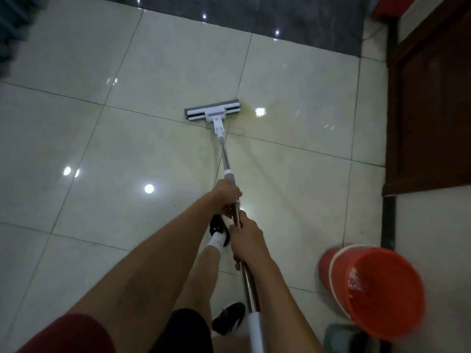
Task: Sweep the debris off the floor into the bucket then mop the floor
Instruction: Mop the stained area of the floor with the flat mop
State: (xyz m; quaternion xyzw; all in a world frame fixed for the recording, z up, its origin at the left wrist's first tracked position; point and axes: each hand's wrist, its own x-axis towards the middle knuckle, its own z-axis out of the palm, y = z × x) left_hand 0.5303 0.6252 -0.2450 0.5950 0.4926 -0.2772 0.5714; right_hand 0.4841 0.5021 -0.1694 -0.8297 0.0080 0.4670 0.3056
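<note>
Ok so here I've got both hands on the mop. My left hand sits further down the metal pole, fingers curled all the way round it just below the grey collar, and my right hand is wrapped tight round the pole a bit nearer to me, thumb lying along the shaft. Both fists closed on it, nothing else in them.

The mop head lies flat on the floor, out toward the far edge of the pale tiles and short of the dark strip of flooring beyond them. It sits right next to a grout crossing, long side running left to right. The tiles just right of the head and back along the pole look yellowish and wet, pretty smeary, with ceiling lights bouncing off everything.

The red bucket stands at the near right corner of the floor, well apart from the mop head, close beside my right forearm. It's a bit blurred, but I can see liquid glinting inside; can't tell what else is in there. Behind it, along the right edge, there's a dark wooden door.

My black shoes and white sock show under my arms, one foot stepped forward.
</note>
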